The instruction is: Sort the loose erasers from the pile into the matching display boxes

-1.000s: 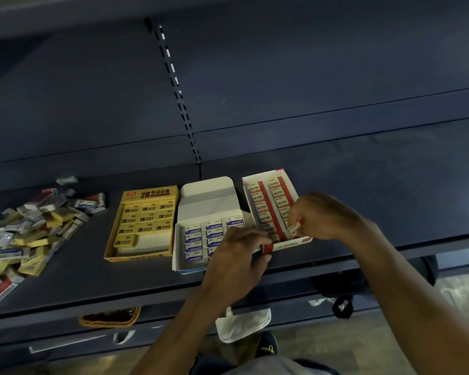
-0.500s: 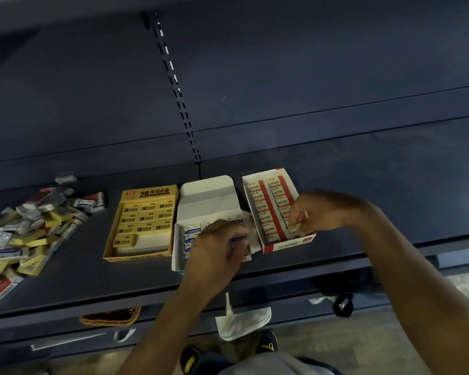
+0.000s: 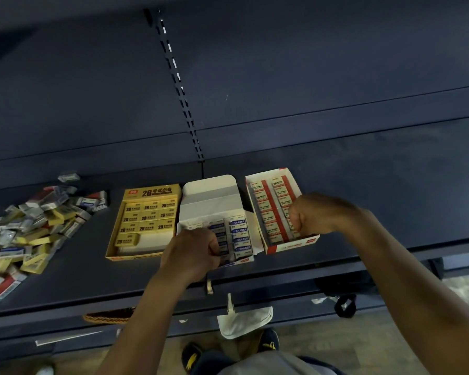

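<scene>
Three open display boxes stand side by side on the dark shelf. The yellow 2B box (image 3: 146,192) is on the left, the white box (image 3: 209,190) of blue-labelled erasers in the middle, and the red-striped box (image 3: 293,246) on the right. My left hand (image 3: 192,253) is over the white box's front, fingers curled down onto a blue eraser (image 3: 222,249) in the middle column. My right hand (image 3: 314,215) is curled over the red box's right column on a red eraser, which the hand hides. The loose pile (image 3: 30,231) of mixed erasers lies far left.
The shelf (image 3: 363,185) stretches right of the boxes, with a back panel and a slotted upright (image 3: 182,90) behind. Below the shelf edge a wicker basket (image 3: 106,318) and a white bag (image 3: 241,323) show, with my shoes on the floor.
My left hand moved from the gap beside the red box leftward onto the white box's middle column. My right hand stayed over the red box and its fingers curled tighter.
</scene>
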### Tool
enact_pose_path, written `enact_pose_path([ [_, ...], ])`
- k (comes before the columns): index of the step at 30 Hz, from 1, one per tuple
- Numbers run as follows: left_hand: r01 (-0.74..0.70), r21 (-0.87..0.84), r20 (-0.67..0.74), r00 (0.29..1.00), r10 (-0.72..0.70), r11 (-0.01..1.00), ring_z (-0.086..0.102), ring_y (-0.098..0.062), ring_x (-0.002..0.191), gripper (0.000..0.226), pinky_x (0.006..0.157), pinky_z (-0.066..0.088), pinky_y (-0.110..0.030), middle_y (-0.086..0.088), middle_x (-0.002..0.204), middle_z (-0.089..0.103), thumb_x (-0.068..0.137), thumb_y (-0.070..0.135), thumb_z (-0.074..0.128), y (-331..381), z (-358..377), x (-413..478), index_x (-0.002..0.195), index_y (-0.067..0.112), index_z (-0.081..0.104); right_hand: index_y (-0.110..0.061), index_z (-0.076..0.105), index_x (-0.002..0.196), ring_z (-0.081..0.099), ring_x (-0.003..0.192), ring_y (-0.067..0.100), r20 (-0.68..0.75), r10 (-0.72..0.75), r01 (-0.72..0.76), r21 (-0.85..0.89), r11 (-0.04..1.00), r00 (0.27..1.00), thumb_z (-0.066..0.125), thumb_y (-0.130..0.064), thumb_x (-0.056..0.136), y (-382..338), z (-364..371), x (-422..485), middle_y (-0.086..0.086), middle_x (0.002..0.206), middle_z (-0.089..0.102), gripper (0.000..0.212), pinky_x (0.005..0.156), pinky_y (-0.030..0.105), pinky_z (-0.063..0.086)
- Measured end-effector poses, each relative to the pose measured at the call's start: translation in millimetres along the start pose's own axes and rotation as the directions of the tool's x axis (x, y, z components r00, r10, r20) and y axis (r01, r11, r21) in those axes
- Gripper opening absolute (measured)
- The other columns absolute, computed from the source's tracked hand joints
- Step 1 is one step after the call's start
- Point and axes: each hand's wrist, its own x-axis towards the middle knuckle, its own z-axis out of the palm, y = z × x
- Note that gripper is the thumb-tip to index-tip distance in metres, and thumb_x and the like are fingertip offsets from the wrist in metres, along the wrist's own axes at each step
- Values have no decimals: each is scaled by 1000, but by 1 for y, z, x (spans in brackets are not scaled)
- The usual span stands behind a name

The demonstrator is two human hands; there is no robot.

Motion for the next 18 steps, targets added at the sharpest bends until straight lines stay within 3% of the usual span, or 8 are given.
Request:
enact_pose_path([
  [7, -21, 39, 99, 995, 17, 999, 58, -9, 85, 10, 74, 49, -27, 9, 95, 66, 77, 31, 71, 2, -6, 11, 82, 32, 63, -17, 71, 89, 63, 88, 16, -11, -4, 4, 13, 1000, 1000, 65, -13, 82, 1, 0, 3, -1, 103, 67, 10, 76, 27, 53],
  [14, -45, 45, 118, 992, 40, 998, 57, -9, 84, 14, 72, 47, -26, 8, 95, 65, 77, 35, 72, 1, -7, 13, 82, 31, 59, -16, 70, 85, 64, 86, 16, -35, 11, -10, 11, 1000, 999, 64, -16, 83, -1, 2, 3, 0, 99, 68, 7, 78, 29, 54],
  [18, -51, 9, 98, 994, 50, 999, 58, -10, 84, 13, 72, 47, -26, 8, 93, 66, 76, 33, 72, 0, -7, 11, 84, 27, 63, -15, 67, 95, 64, 85, 17, -70, 27, -31, -68, 997, 997, 61, -21, 86, -7, 8, 0, 1, 99, 68, 12, 79, 33, 55],
])
